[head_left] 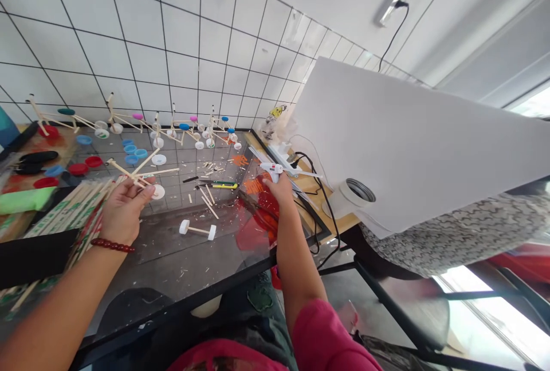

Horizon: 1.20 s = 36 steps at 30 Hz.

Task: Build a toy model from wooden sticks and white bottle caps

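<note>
the right hand (281, 192) at 12 o'clock has its fingers (270, 186) clamped on a glue gun (270, 169), while at 11 o'clock the left hand's (122, 211) fingers (140, 193) sit apart, touching a stick-and-cap toy (137, 171) above the tabletop (163, 268)

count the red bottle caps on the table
4 red bottle caps: one under the leftmost stick model, two side by side on the glass tabletop, and one beside the green block. More may be hidden under the loose sticks.
</note>
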{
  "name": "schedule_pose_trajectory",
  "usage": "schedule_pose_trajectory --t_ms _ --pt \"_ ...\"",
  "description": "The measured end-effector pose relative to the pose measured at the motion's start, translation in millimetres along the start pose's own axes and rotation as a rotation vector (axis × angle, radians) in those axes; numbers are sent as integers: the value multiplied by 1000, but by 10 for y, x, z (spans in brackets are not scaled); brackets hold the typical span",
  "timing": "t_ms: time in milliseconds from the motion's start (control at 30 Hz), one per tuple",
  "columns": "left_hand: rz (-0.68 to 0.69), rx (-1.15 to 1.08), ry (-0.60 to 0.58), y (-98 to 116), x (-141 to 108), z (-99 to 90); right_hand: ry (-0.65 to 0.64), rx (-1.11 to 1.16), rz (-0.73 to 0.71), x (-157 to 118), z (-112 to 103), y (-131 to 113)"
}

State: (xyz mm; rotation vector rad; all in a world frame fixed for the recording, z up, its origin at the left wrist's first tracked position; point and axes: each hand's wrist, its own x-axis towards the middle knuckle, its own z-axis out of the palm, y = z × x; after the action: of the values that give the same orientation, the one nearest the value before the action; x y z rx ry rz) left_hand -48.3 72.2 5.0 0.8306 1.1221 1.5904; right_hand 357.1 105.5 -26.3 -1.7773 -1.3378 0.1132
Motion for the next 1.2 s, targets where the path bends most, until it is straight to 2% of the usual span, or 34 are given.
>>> schedule_pose_trajectory --t_ms 67,133,167,267,333,400,500,633,667,733,800,833,933,1033,1100,1200 --pt "-4 -16 28 -20 16 5 -64 -121 119 -85 -143 -136" --pt "-1 -38 49 -50 34 9 -173 -365 261 -227 -308 -321" --pt "6 -44 49 -66 43 8 -204 -455 275 -316 -384 -429" --pt "41 -32 25 -106 62 -7 -339 -482 186 -590 -519 -788" --pt "61 -20 18 -124 71 -24 -381 -461 70 -696 -510 -1015" --pt "78 -6 14 -136 80 -40 -414 -443 -62 -685 -459 -1190" --pt "94 4 17 -150 93 -52 -443 -378 -167 -505 -426 -1309" --pt "86 -17 33 -148 102 -39 -340 -181 -188 -382 -465 -1291" --pt "80 -17 36 -143 101 -33 -368 -144 -216 -414 -447 -1285" --pt "70 -14 48 -130 98 -21 -511 -131 -298 -529 -343 -1290" --pt "64 -17 58 -122 95 -13 -660 -196 -358 -650 -162 -1319" --pt "62 -21 64 -120 93 -12 -693 -243 -359 -694 -56 -1340" --pt "58 -27 65 -124 91 -16 -692 -357 -303 -750 247 -1409" --pt "46 -12 54 -136 93 -30 -680 -409 -294 -763 442 -1481" --pt "40 -10 50 -148 100 -43 -696 -486 -325 -770 488 -1538" --pt "39 -28 52 -171 120 -63 -705 -600 -356 -674 433 -1629"
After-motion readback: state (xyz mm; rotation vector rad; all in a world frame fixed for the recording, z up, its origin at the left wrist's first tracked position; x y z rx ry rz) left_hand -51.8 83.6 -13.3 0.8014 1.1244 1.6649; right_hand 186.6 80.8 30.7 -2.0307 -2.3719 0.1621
